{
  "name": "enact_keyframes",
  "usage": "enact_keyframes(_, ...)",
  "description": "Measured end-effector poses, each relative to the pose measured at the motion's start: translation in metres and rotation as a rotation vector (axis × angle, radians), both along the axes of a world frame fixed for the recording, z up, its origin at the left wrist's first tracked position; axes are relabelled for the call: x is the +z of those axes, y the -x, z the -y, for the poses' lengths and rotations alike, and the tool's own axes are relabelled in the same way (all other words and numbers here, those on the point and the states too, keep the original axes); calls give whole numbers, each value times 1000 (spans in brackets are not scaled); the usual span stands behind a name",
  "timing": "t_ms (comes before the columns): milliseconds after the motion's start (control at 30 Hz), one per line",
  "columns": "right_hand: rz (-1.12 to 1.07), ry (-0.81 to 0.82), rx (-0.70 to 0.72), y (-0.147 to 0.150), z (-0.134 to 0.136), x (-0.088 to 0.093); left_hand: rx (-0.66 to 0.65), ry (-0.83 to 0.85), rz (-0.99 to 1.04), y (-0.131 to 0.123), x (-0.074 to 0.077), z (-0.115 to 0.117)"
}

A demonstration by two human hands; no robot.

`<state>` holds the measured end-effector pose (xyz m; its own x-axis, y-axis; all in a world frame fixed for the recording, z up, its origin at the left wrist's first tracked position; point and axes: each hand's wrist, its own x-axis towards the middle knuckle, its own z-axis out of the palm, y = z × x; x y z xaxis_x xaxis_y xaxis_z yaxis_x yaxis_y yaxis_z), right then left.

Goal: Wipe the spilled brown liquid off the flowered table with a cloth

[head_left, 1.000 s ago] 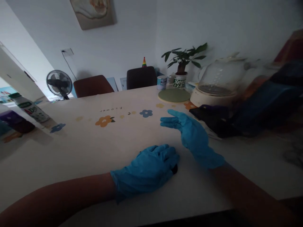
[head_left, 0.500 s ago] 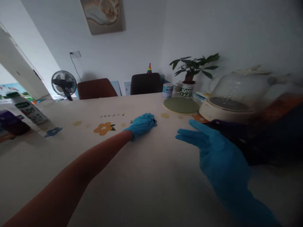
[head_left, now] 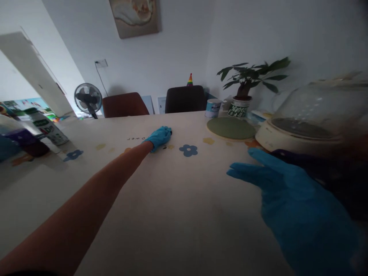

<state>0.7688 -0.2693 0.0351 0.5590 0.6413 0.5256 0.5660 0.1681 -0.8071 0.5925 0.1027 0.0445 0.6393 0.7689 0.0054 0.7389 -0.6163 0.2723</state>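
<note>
My left hand (head_left: 160, 138), in a blue glove, reaches across the pale table (head_left: 172, 199) and rests on its top, partly over the printed lettering. Its fingers are curled down; a small dark bit shows at the fingertips, but what they hold is mostly hidden. A printed blue flower (head_left: 188, 150) lies just right of this hand. At the right, close to the camera, my right hand (head_left: 290, 191) is raised above the table in a blue glove, fingers stretched out and nothing in them. A green round mat (head_left: 230, 128) lies beyond its fingertips.
A glass kettle (head_left: 313, 111) on a white base and a dark bundle stand at the right. Behind the mat are a can (head_left: 213, 108) and a potted plant (head_left: 240, 106). A white bottle (head_left: 47, 127) and a purple-topped item (head_left: 25, 142) stand at the left.
My left hand has slid left and farther away over the table, uncovering the blue flower and covering part of the lettering. My right hand stays open, now farther right in view.
</note>
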Motion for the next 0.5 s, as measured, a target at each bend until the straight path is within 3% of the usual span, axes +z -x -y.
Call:
enact_keyframes(167,23,16,70,-1,-2,10,-163,82,-39,45,0,60)
enact_keyframes(267,-98,11,172,0,-9,14,-313,138,-62,79,1,105)
enact_keyframes(500,-298,-6,195,7,-23,15,-627,160,8,143,-6,196)
